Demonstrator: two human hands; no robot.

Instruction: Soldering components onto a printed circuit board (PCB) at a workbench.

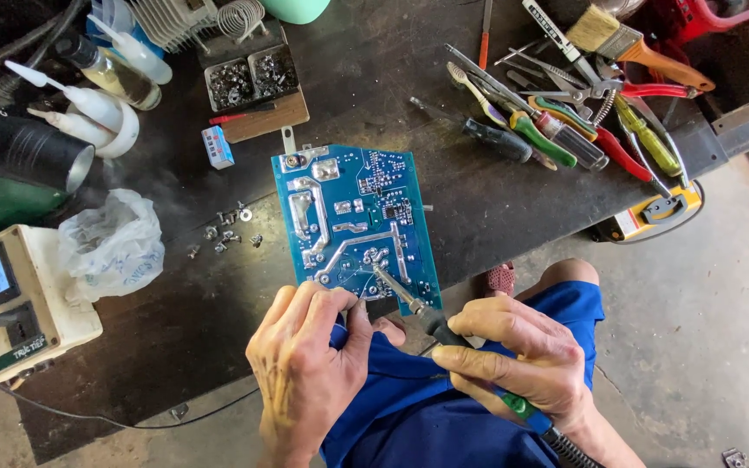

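A blue circuit board [355,221] lies solder side up near the front edge of a dark workbench [478,208], its silver traces and solder joints showing, with its near end reaching the bench edge just above the person's blue-clad lap. The right hand [522,360] is closed in a pen-like grip around a soldering iron [444,334] with a black barrel and a green band on the handle, and the iron's metal tip rests on a joint at the lower middle of the board. The left hand [305,364] pinches the near left corner of the board, thumb and fingers curled onto its edge; whether it also holds something thin between the fingertips cannot be told. Just left of the board a scatter of small screws [225,232] lies on the bench, and beyond them sits a crumpled clear plastic bag [113,247]. At the far left edge stands a cream-coloured power unit with a small digital display [6,299], a black cord trailing from it. Behind the board, a two-compartment metal tray of small parts [251,76] rests beside several white-nozzled squeeze bottles [88,100]. To the right, well apart from the board, lies a heap of screwdrivers and pliers [565,121], with a paintbrush [630,43] at its far end.
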